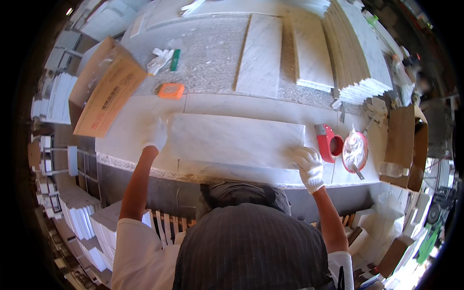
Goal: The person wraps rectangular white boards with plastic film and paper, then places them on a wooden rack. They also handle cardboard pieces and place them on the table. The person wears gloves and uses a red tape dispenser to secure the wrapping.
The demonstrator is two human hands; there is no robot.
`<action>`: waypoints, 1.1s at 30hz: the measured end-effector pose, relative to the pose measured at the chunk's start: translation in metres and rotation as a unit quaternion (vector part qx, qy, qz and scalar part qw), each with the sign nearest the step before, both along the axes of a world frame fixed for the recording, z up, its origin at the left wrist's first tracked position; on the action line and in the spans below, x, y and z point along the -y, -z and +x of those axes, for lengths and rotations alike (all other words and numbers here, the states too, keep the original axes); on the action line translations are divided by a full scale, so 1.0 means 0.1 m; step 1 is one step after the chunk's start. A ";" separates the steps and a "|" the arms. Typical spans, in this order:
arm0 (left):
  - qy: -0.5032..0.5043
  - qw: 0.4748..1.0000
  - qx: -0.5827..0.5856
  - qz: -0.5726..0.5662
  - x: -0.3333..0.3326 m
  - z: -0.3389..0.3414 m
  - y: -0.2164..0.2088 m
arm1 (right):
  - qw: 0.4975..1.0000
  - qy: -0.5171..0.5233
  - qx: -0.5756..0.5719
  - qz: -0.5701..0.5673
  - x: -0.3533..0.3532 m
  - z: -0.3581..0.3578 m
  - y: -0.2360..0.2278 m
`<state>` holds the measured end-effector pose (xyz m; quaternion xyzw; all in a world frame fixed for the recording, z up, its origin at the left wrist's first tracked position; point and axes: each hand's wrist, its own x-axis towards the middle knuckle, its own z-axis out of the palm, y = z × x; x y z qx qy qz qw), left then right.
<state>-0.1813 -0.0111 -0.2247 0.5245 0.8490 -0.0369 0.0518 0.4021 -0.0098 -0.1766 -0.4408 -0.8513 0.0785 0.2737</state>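
Note:
A long pale marble slab [237,140] with faint grey veins lies lengthwise across the white worktop before me. My left hand [155,135], in a white knitted glove, is closed at the slab's left end; its fingertips are washed out against the pale surface. At the near right corner, my right hand [309,166], gloved alike, has its fingers curled onto the slab's edge. Just right of that hand stands a red tape dispenser [326,143]. Beside it is a red-rimmed bowl [355,151] of white paste with a metal blade.
An open cardboard box [111,92] stands left, near an orange tape measure [171,91], spare gloves [160,61] and a green block [175,60]. More slabs [258,55] lie at the back, with a tall stack [360,53] right. Another box [398,140] and a clear bottle [394,169] are far right.

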 end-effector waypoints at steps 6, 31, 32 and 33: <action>0.417 0.897 -0.028 0.145 -0.55 1.70 -0.92 | 0.999 0.009 0.011 0.031 0.07 0.06 0.07; 0.447 0.663 0.600 0.008 0.26 3.65 -0.64 | 0.984 0.092 0.085 -0.124 -0.32 -0.47 0.08; 0.359 0.641 0.678 -0.033 0.31 3.56 -0.79 | 0.984 0.106 0.090 -0.116 -0.27 -0.45 0.10; 0.340 0.678 0.652 0.017 0.30 3.46 -0.79 | 0.982 0.121 0.096 -0.108 -0.21 -0.46 0.12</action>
